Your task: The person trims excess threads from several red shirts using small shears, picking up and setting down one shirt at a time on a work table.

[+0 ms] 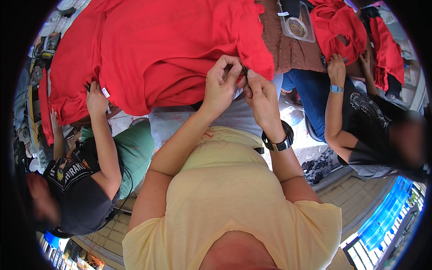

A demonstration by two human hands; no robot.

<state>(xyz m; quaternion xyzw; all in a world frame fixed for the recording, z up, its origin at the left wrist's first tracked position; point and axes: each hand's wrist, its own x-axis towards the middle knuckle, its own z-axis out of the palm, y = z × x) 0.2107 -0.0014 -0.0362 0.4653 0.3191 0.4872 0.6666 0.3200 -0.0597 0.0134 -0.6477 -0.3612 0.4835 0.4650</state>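
Observation:
A large red garment [180,49] lies bunched over the table in front of me. At its near right edge both my hands are raised close together. My right hand [262,96], with a dark watch on its wrist, is closed around a slim dark tool that looks like thread snips [245,74]. My left hand [221,85] is curled, thumb and fingertips pinched right beside the tool. What is between those fingertips is too small to make out. Loose red threads [211,137] lie on my pale yellow shirt.
A person on the left [85,180] handles the red cloth with a small dark tool in hand. To the right another person [360,121] works on a red garment [339,27]. A clear plastic box [297,22] sits on the brown table cover [288,51].

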